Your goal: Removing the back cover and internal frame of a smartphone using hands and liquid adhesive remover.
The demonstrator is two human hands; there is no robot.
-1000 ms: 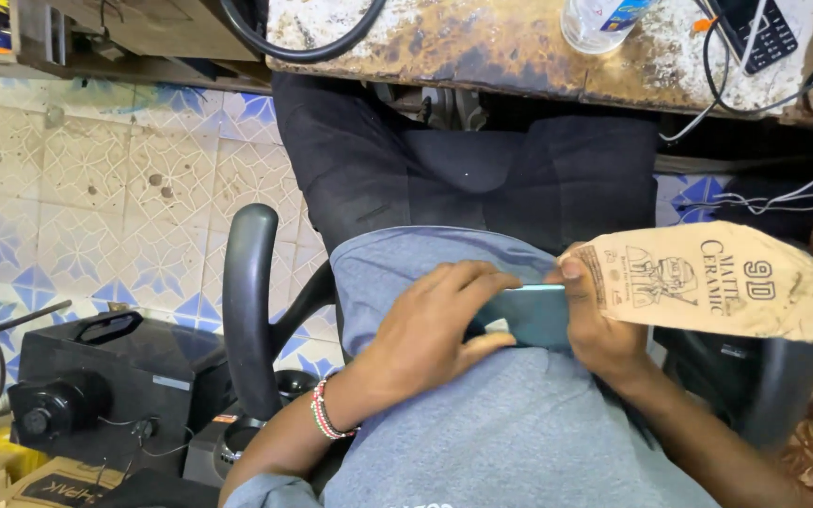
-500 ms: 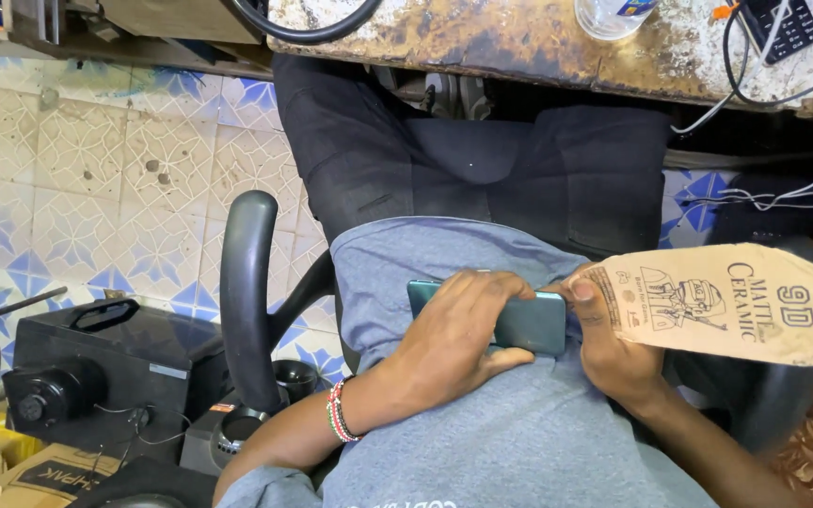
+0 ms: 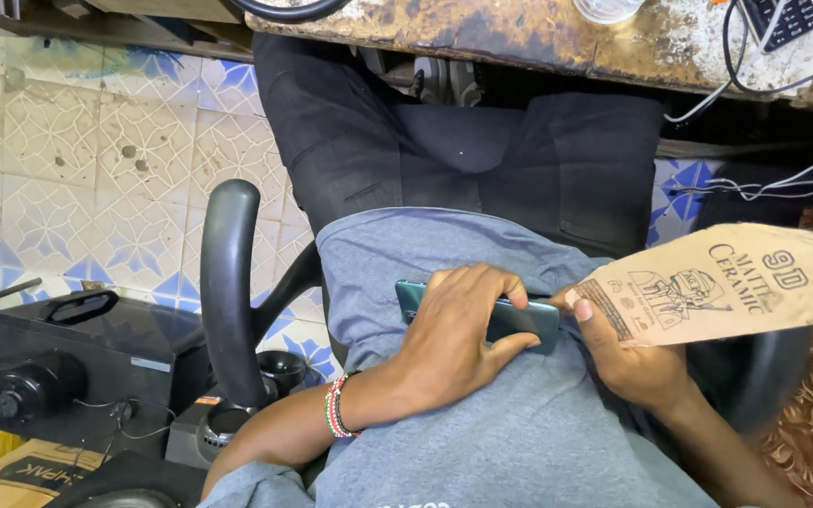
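My left hand [image 3: 454, 343]: fingers curled over a dark teal flat smartphone [image 3: 519, 315], pressing it against my grey shirt. My right hand [image 3: 628, 353]: thumb and fingers pinching a brown printed paper sleeve [image 3: 722, 287] just beside it. Beyond: black trousers [image 3: 482, 155], stained counter [image 3: 519, 33].

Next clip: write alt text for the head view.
Seen from above, a seated person's left hand presses a dark teal phone against their grey shirt, while the right hand holds a brown paper packet. A black chair armrest curves alongside.

The left hand [image 3: 458, 343] has slid back, uncovering both ends of the teal phone [image 3: 519, 318], while the brown paper packet [image 3: 717, 287] in the right hand [image 3: 628, 362] has tilted farther right.
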